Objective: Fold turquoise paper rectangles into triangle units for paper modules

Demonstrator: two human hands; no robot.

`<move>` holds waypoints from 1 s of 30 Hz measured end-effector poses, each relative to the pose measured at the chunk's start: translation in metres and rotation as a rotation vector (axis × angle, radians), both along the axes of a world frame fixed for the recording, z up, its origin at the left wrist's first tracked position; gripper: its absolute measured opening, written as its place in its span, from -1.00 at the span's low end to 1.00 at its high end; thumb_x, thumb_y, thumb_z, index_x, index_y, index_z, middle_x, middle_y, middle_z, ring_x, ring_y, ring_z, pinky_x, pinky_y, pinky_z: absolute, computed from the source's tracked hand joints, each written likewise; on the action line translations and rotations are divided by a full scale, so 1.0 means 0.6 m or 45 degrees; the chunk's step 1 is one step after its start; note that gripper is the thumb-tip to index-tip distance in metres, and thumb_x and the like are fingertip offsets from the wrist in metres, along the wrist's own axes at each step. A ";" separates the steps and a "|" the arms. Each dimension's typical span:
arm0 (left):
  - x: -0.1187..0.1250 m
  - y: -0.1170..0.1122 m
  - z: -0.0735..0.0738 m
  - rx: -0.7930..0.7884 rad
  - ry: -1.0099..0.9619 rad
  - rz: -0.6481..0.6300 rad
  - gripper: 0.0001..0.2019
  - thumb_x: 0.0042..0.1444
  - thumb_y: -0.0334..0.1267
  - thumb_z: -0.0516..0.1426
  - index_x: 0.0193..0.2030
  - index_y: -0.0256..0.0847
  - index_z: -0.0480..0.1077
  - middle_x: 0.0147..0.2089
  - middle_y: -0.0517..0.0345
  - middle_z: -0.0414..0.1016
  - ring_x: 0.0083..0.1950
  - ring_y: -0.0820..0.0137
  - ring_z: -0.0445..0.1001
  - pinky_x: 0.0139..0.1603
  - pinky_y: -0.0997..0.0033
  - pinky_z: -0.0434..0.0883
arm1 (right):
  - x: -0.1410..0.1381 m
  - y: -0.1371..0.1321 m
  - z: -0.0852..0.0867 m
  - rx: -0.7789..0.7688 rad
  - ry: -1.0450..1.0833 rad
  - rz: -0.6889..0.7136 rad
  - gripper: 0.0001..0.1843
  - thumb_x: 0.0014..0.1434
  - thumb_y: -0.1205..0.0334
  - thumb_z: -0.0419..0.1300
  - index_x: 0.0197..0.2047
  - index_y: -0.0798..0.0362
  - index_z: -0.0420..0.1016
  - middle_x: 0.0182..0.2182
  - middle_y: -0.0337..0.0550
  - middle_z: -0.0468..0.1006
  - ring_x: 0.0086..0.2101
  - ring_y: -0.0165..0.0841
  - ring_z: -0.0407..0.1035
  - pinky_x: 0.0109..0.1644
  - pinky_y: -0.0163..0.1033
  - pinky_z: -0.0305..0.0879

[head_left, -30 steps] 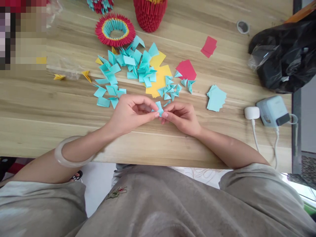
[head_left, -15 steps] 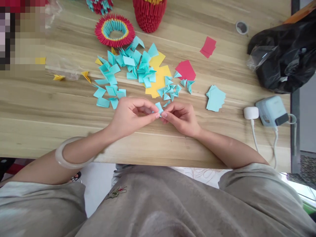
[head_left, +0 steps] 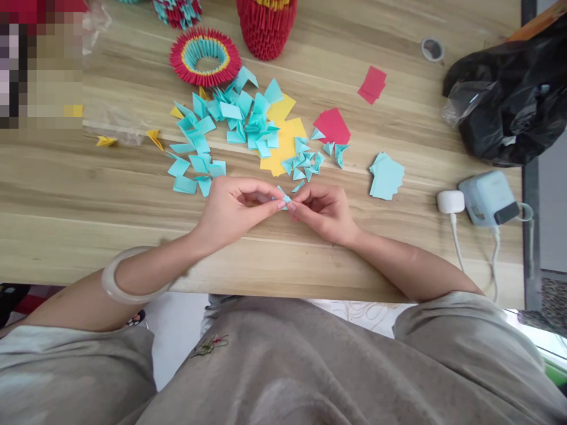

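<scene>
Between my fingertips is a small light-blue piece of folded paper (head_left: 286, 198), mostly covered by the fingers. My left hand (head_left: 245, 205) pinches its left side with thumb and forefinger. On the other side, my right hand (head_left: 322, 211) pinches it the same way, and the two thumbs nearly meet. Just beyond the hands lies a cluster of small folded blue triangles (head_left: 305, 160). Farther left, many blue papers folded once (head_left: 200, 143) are scattered, some resting on yellow paper sheets (head_left: 290, 137).
A red, yellow and blue paper ring (head_left: 177, 62) and a red paper vase shape (head_left: 267, 35) stand at the back. Red sheets (head_left: 334, 125) and a blue stack (head_left: 386, 177) lie right. A black plastic bag (head_left: 509, 100), tape roll (head_left: 432, 49) and charger (head_left: 450, 202) are farther right.
The upper part of the blue paper, which stood up between the fingers, now shows lower and smaller. Both hands keep their pinch in nearly the same place.
</scene>
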State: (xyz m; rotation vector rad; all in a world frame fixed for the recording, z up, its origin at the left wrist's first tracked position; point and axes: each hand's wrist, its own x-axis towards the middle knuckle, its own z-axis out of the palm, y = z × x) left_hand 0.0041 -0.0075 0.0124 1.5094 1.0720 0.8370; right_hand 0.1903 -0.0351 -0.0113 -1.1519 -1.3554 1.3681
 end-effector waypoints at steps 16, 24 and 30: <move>0.003 -0.001 0.000 -0.113 0.015 0.035 -0.94 -0.07 -0.32 0.35 -0.40 -0.23 0.62 -0.43 0.17 0.64 -0.43 0.47 0.56 -0.40 0.56 0.49 | -0.006 -0.004 -0.008 0.076 0.086 -0.153 -0.68 -0.10 0.06 0.50 -0.48 0.11 0.55 -0.57 -0.24 0.55 -0.56 -0.51 0.37 -0.51 -0.38 0.31; 0.006 0.002 0.004 -0.124 -0.007 0.067 -0.95 -0.10 -0.34 0.33 -0.44 -0.26 0.59 -0.48 0.20 0.61 -0.49 0.53 0.50 -0.47 0.61 0.44 | -0.001 -0.013 -0.016 0.353 -0.093 -0.128 -0.88 0.12 0.22 0.37 -0.35 0.11 0.62 -0.46 -0.13 0.64 -0.48 -0.44 0.50 -0.42 -0.34 0.44; 0.005 0.001 0.002 -0.124 -0.041 0.066 -0.94 -0.10 -0.34 0.32 -0.43 -0.26 0.59 -0.48 0.19 0.61 -0.49 0.53 0.50 -0.47 0.62 0.43 | 0.002 -0.013 -0.014 0.643 -0.272 -0.045 -0.94 0.18 0.32 0.32 -0.24 0.11 0.61 -0.40 -0.12 0.68 -0.44 -0.42 0.56 -0.38 -0.37 0.49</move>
